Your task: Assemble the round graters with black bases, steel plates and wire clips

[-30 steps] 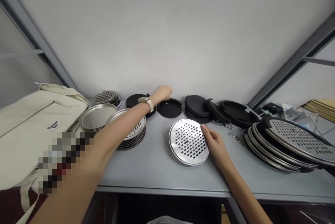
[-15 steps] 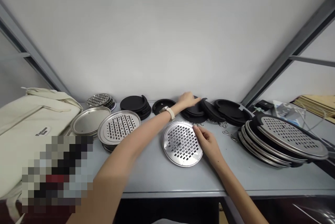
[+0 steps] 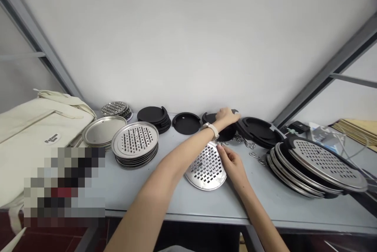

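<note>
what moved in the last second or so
The left hand moved right along the back row and is now at a stack of black discs. The right hand stays at the rim of the perforated steel disc, now partly under the left forearm. The other stacks stayed put.

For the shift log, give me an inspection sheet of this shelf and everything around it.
surface: grey metal shelf
handled things: perforated steel disc; black lid stack
clutter: perforated steel disc stacks; plain steel disc stack; canvas tote bag; small metal clips
hands: left hand on the black lid stack; right hand, fingers at the disc's edge
cables: thin white cable, far right
surroundings: white wall; grey metal frame
</note>
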`<control>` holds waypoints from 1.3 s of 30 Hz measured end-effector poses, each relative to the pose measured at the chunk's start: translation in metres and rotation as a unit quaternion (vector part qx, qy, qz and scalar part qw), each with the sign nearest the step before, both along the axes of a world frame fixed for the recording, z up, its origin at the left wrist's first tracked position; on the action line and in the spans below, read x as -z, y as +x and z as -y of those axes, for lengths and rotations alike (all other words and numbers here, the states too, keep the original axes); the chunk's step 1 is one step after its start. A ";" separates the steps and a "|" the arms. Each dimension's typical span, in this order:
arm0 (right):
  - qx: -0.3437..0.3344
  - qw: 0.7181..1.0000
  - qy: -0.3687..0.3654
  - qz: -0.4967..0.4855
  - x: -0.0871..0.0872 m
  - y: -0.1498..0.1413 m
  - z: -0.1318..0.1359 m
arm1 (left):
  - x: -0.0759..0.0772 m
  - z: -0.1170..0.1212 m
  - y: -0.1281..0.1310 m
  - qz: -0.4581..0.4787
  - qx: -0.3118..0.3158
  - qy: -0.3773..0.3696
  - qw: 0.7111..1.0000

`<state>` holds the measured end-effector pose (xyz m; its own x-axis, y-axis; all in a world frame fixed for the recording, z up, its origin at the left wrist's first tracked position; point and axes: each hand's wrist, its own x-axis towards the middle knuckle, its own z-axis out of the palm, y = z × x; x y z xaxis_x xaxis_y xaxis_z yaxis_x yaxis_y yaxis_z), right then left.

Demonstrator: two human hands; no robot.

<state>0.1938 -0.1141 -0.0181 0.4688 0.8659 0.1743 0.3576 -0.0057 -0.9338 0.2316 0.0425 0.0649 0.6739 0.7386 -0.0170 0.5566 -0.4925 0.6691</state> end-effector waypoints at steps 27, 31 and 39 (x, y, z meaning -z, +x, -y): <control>-0.077 0.963 -0.153 -0.209 -0.014 0.006 0.055 | 0.050 0.074 -0.275 -0.095 0.007 0.114 0.989; -0.079 0.974 -0.157 -0.142 -0.013 -0.003 0.048 | 0.066 0.074 -0.283 -0.059 0.004 0.116 0.991; -0.081 0.989 -0.123 0.020 -0.006 -0.009 0.049 | 0.092 0.089 -0.292 0.022 -0.047 0.158 0.986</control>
